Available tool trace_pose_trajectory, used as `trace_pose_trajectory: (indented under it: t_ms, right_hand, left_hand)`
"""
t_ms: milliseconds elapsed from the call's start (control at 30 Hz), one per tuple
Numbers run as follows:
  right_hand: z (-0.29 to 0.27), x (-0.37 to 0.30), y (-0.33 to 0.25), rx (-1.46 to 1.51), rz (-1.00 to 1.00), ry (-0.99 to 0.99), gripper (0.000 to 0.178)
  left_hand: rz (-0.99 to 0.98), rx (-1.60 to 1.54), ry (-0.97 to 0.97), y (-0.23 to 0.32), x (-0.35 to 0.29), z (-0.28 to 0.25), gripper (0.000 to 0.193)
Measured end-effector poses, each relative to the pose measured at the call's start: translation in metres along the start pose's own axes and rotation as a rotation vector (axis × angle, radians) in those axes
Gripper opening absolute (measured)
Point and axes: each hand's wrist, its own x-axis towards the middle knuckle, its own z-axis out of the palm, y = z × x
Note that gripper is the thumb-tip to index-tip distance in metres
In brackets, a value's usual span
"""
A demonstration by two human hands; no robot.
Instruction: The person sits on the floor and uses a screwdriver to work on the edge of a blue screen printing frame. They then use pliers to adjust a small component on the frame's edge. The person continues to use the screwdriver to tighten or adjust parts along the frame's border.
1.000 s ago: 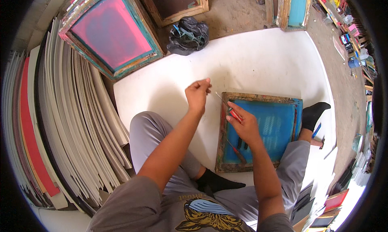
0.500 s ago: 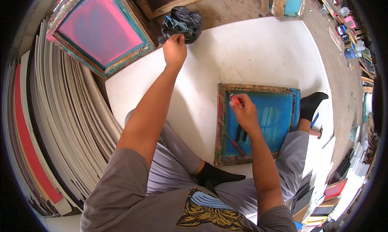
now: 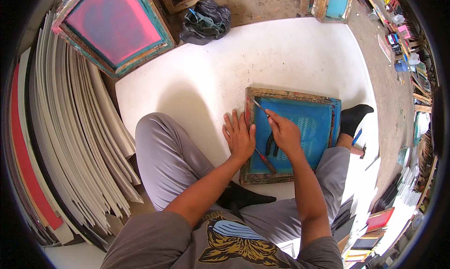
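A wooden screen-printing frame [image 3: 293, 177] with blue mesh [image 3: 281, 110] lies on the white board in front of me. My left hand [image 3: 240, 137] rests open, fingers spread, across the frame's left edge. Over the mesh, my right hand [image 3: 285, 134] grips a slim tool [image 3: 260, 106] whose thin metal end points at the far left corner; its handle is mostly hidden in my fingers. On the mesh beside that hand lie black-handled pliers [image 3: 269, 143], partly covered. A screwdriver-like tool [image 3: 266, 162] with a red and dark handle lies nearer to me.
The white board [image 3: 300, 53] spreads under the frame. A crumpled black plastic bag [image 3: 206, 23] sits at its far edge, next to a pink-meshed frame [image 3: 112, 25]. Stacked sheets [image 3: 79, 138] stand at left. My right foot [image 3: 356, 118] is beside the frame.
My left hand has come back from the black bag and now lies flat on the frame's left edge. The tool in my right hand has tilted toward the far left corner.
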Motion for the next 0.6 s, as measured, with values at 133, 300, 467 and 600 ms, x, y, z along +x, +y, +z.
trace_pose_trajectory:
  t_ms: [133, 300, 467, 600]
  right_hand:
    - [0.005, 0.003, 0.011, -0.029, -0.054, 0.028, 0.033]
    - [0.006, 0.003, 0.011, 0.002, -0.064, 0.011, 0.032]
    - [0.003, 0.005, 0.008, 0.009, -0.04, -0.034, 0.032]
    - [-0.003, 0.007, 0.003, 0.035, -0.023, -0.065, 0.032]
  left_hand:
    - [0.026, -0.011, 0.029, -0.002, 0.001, 0.003, 0.061]
    - [0.03, -0.011, 0.032, -0.004, 0.0, 0.005, 0.059]
    - [0.05, -0.003, 0.049, -0.003, 0.001, 0.004, 0.058]
    - [0.049, -0.003, 0.057, -0.002, 0.002, 0.004, 0.059]
